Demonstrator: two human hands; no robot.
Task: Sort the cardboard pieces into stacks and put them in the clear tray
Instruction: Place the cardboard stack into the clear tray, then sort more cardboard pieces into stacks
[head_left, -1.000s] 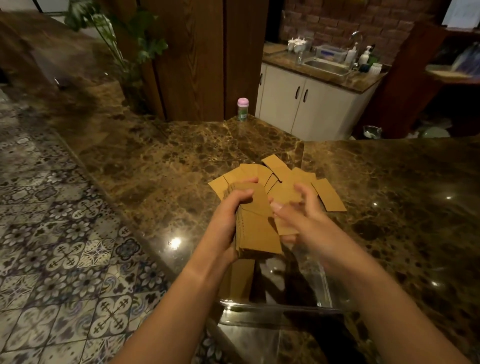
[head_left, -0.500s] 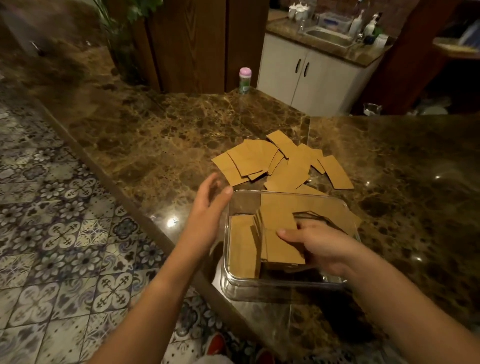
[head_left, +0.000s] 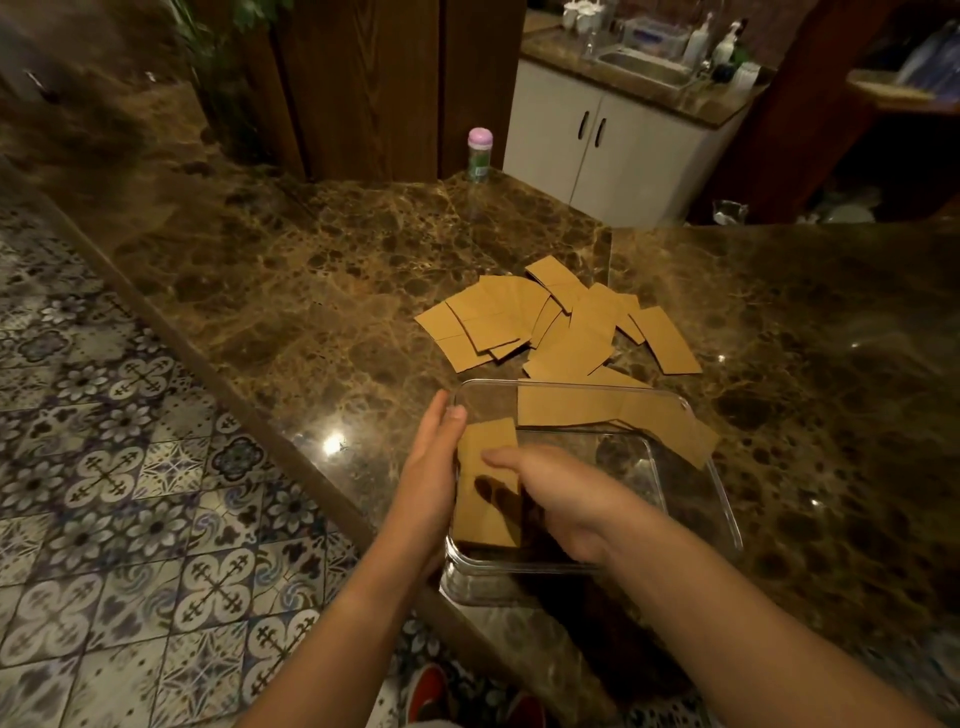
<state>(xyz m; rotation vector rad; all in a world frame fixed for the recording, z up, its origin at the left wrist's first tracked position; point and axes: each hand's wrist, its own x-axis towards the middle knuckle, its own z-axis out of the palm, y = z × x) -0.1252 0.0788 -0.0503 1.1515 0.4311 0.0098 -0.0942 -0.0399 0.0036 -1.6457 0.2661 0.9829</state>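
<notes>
A clear tray (head_left: 696, 431) sits at the near edge of the marble counter (head_left: 311, 291). A stack of brown cardboard pieces (head_left: 485, 441) lies inside it against the left wall. My right hand (head_left: 566, 493) is inside the tray and holds that stack, thumb on top and fingers curled down along its right side. My left hand (head_left: 428, 478) rests flat against the outside of the tray's left wall, fingers straight. Several loose cardboard pieces (head_left: 566, 327) lie spread on the counter just beyond the tray, and some reach its far right rim.
A small pink-capped bottle (head_left: 480, 153) stands at the counter's far edge. The counter's left edge drops to a patterned tile floor (head_left: 104, 493). White cabinets with a sink (head_left: 613, 140) are behind. Red shoes (head_left: 431, 691) show below.
My right hand has carried the stack down into the tray and over to its left wall. My left hand has moved in from the side onto the tray's left wall.
</notes>
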